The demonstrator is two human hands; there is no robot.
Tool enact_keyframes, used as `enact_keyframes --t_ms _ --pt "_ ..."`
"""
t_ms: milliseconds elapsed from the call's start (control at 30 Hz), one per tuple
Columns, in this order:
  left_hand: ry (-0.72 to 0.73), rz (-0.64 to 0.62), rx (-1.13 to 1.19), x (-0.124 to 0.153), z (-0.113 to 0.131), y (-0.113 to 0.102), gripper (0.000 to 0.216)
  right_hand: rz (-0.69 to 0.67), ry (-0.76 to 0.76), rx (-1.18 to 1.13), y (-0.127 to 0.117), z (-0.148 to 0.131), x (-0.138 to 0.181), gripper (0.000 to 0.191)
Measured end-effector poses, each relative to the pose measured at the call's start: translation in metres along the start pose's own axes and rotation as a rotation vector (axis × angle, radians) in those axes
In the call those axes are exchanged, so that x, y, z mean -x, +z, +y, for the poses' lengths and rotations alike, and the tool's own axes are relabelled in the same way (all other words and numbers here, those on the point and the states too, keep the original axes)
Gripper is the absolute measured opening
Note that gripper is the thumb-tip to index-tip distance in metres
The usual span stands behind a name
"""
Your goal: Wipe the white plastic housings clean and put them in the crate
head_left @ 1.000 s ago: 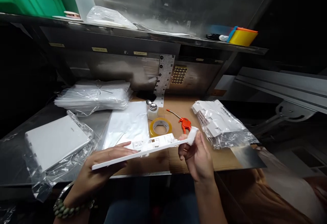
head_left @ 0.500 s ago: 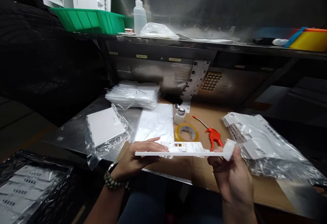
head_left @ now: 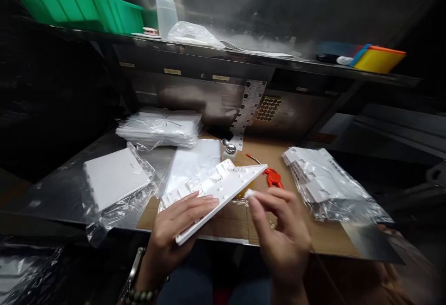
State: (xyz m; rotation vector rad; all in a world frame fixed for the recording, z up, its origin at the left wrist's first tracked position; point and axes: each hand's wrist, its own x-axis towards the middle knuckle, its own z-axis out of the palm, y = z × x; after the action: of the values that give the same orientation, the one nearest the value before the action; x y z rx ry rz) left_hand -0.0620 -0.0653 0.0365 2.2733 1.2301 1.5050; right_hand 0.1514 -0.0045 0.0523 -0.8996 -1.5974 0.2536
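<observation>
My left hand [head_left: 181, 223] is closed round the near left edge of a white plastic panel [head_left: 228, 189], fingers lying over its inner face. The panel is tilted, its far right corner raised, and small ribs and clips show on it. My right hand [head_left: 284, 230], to the right of the panel and apart from it, pinches a small white wad [head_left: 249, 194] between thumb and fingers; it looks like a folded wipe. Behind the panel lie a red air blow gun [head_left: 274, 178] and a partly hidden roll of yellow tape [head_left: 249, 187]. A pump bottle [head_left: 229, 152] stands beyond the panel.
Bagged white panels lie at the left [head_left: 116, 177] and right [head_left: 322, 182]. Plastic bags [head_left: 160, 128] are stacked at the back. Above runs a metal shelf [head_left: 195, 54] with a green bin [head_left: 80, 10], a squeeze bottle [head_left: 166, 12] and a yellow box [head_left: 379, 59].
The panel has turned from level and edge-on to tilted, showing its inner face. My right hand has come off its right end, still pinching the white wad. The view has shifted right.
</observation>
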Motion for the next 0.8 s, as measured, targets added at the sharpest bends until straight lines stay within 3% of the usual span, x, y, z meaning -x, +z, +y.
enact_keyframes --t_ms 300,400,567,800 --pt "0.036 -0.005 -0.112 -0.003 0.010 0.006 0.047 -0.131 -0.099 -0.048 0.012 -0.032 0.004 0.018" --pt "0.051 -0.004 -0.115 -0.001 0.007 0.007 0.048 -0.165 -0.110 -0.071 0.010 -0.027 0.000 0.017" --pt "0.030 -0.006 -0.112 0.001 0.006 0.007 0.049 -0.088 -0.049 -0.002 0.008 -0.012 -0.010 0.013" --pt "0.039 -0.007 -0.099 0.002 0.004 0.006 0.050 -0.216 -0.123 -0.078 0.007 -0.021 -0.005 0.015"
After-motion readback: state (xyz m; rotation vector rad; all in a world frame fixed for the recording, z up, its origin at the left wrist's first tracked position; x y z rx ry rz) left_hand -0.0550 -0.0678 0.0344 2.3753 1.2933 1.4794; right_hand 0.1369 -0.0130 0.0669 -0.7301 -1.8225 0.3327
